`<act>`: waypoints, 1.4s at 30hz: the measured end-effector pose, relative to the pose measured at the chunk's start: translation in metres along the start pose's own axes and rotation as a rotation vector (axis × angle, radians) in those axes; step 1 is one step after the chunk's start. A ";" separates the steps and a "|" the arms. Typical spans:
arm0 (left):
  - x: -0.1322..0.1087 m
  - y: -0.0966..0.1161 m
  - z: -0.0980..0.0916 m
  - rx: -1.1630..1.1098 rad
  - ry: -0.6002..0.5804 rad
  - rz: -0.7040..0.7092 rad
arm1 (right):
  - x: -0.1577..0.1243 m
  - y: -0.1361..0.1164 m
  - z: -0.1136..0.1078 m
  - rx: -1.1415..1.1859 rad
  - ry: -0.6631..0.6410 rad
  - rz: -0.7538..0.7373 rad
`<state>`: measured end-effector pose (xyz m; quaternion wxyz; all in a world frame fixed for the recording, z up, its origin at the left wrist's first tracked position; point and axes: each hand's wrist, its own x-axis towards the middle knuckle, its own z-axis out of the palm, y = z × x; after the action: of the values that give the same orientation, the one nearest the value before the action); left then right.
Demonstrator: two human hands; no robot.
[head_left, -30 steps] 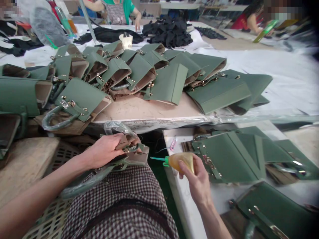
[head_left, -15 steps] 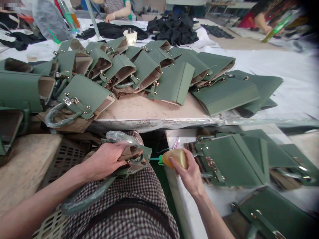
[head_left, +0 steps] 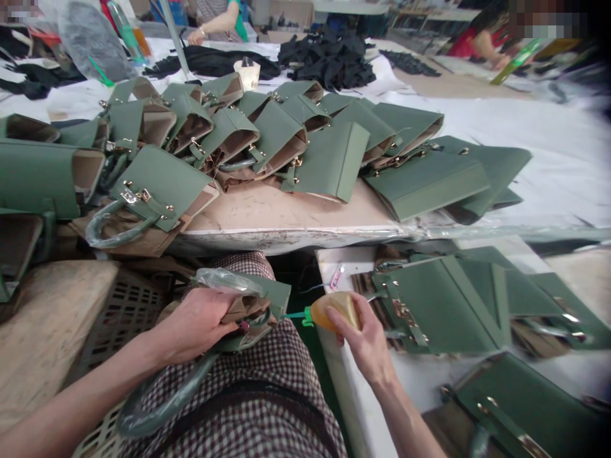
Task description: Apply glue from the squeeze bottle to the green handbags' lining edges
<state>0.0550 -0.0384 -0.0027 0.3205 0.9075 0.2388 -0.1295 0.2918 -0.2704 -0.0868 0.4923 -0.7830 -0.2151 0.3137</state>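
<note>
the left hand [head_left: 203,318] is closed on a green bag [head_left: 280,292], its fingers pinching the brown lining [head_left: 251,306] near the opening. the bag lies over the checked apron [head_left: 238,407], the lap probably serving as a rest, with the bag's end turned towards the other hand. its handle [head_left: 162,410] drops below the left wrist, sheathed in clear film, perhaps against scratches.

the right hand [head_left: 358,327] is wrapped around a squeeze bottle [head_left: 327,312], held on its side with the thumb along it, likely so the soft wall can be pressed. the thin nozzle [head_left: 294,315] points from that hand at the bag's edge; i cannot tell whether the tip touches.

more bags [head_left: 334,162] crowd the table [head_left: 286,210] beyond both hands, and others [head_left: 439,305] lie right of the right hand, seemingly within easy reach.
</note>
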 end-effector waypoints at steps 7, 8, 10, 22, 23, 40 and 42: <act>-0.013 -0.011 0.023 0.051 0.123 0.096 | -0.008 -0.001 0.006 -0.119 0.083 -0.014; -0.014 -0.011 0.024 0.062 0.119 0.097 | -0.010 -0.003 0.007 -0.119 0.119 -0.029; -0.016 -0.011 0.025 0.074 0.102 0.080 | -0.012 -0.006 0.008 -0.102 0.165 -0.035; -0.017 0.000 0.021 0.065 0.087 0.091 | 0.000 -0.012 0.007 0.062 0.016 0.128; -0.017 0.001 0.021 0.065 0.085 0.091 | 0.001 -0.009 0.006 0.105 0.007 0.138; -0.014 0.007 0.017 0.042 0.067 0.101 | -0.009 -0.002 0.016 0.436 -0.188 0.229; -0.013 0.006 0.016 0.028 0.070 0.117 | -0.014 -0.006 0.018 0.461 -0.204 0.242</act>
<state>0.0456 -0.0580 -0.0067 0.3061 0.9283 0.1945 -0.0822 0.2689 -0.2657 -0.0829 0.5923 -0.6345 -0.0914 0.4881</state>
